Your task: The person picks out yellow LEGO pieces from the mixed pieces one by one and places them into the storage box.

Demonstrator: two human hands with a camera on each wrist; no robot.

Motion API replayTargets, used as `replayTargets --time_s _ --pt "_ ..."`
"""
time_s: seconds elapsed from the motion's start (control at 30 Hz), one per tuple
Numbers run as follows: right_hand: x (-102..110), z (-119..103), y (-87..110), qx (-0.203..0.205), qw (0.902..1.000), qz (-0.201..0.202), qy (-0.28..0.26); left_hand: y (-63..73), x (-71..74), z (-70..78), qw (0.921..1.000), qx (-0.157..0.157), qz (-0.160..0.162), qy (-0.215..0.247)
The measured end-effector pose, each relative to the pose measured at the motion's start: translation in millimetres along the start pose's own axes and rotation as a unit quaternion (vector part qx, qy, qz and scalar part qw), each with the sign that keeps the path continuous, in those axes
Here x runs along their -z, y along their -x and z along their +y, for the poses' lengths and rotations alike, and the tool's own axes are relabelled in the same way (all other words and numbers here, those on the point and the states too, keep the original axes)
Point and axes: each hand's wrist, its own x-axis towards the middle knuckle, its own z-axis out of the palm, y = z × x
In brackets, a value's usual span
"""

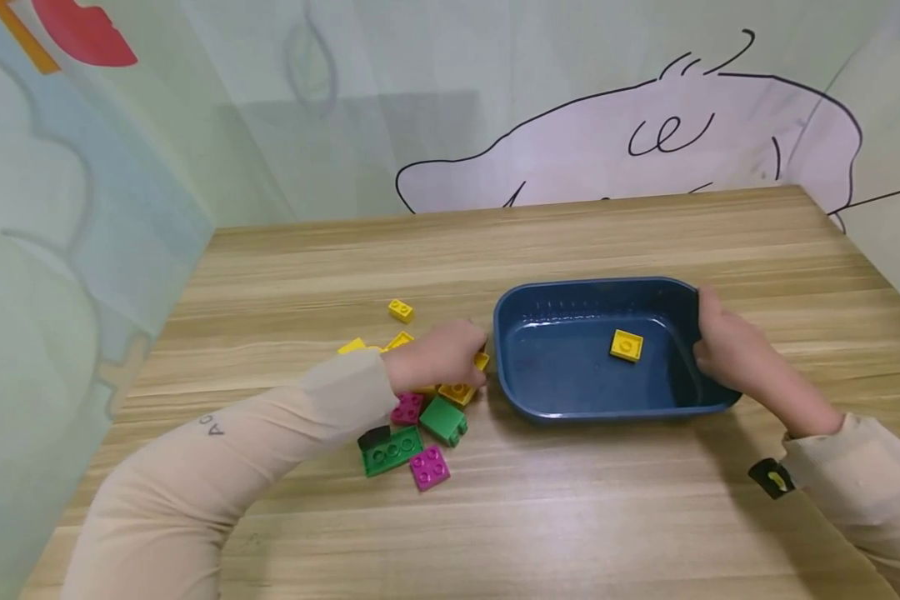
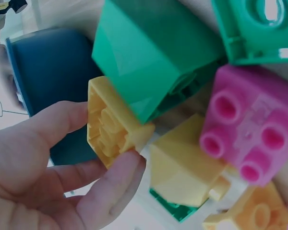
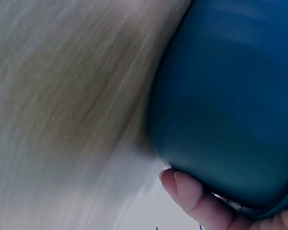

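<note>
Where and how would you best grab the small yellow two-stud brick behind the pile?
Pinch the yellow brick by its two long sides, probably from straight above: it lies studs-up, apart from the other blocks, leaving finger room around it.

Your left hand (image 2: 26, 167) pinches a yellow block (image 2: 110, 129) (its hollow side showing) beside a green block (image 2: 151, 50).

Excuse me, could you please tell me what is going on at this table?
A person's left hand pinches a yellow block just outside the left end of a blue bin, while the right hand grips the bin's right end. One other yellow block lies inside the bin. More blocks, including a green block and a magenta block, lie on the table to its left.
</note>
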Motion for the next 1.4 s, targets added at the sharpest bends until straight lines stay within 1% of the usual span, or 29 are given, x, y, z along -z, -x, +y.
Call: replayTargets --time_s 0.1,0.2,0.3,0.37,0.5,0.9,1.1,1.2,1.4 --pt "0 0 0.0 0.001 1.0 0.001 0.0 0.4 4.9 0.9 1.0 0.006 -0.001 0.005" --pt "-1 0 0.0 0.001 1.0 0.0 -0.001 2.5 10.3 2.0 0.9999 0.013 0.0 0.001" --pt "0 0 0.2 0.001 1.0 0.0 -0.001 5.4 14.8 2.7 0.9998 0.015 0.004 -0.014" --pt "0 0 0.0 0.0 1.0 -0.002 -0.001 6.7 18.1 3.7 0.9995 0.011 0.01 -0.027" --pt "1 -1 -0.6 -0.005 0.9999 -0.01 0.0 7.0 24.5 5.7 0.999 0.009 0.014 -0.041" --pt "3 -2 -0.8 -0.008 0.9999 -0.015 -0.001 7.4 39.3 13.1 0.9986 0.011 0.01 -0.051" --pt "3 -2 -1.0 -0.005 0.9999 -0.013 0.003 8.9 46.6 14.9 0.9962 0.012 0.005 -0.086" --pt "2 -2 -0.9 -0.007 0.9999 -0.014 0.001 8.1 49.4 16.4 0.9955 0.016 0.004 -0.093" --pt "2 -1 -0.9 -0.01 0.9997 -0.022 -0.003 7.2 52.6 22.6 0.9958 0.008 -0.002 -0.091"
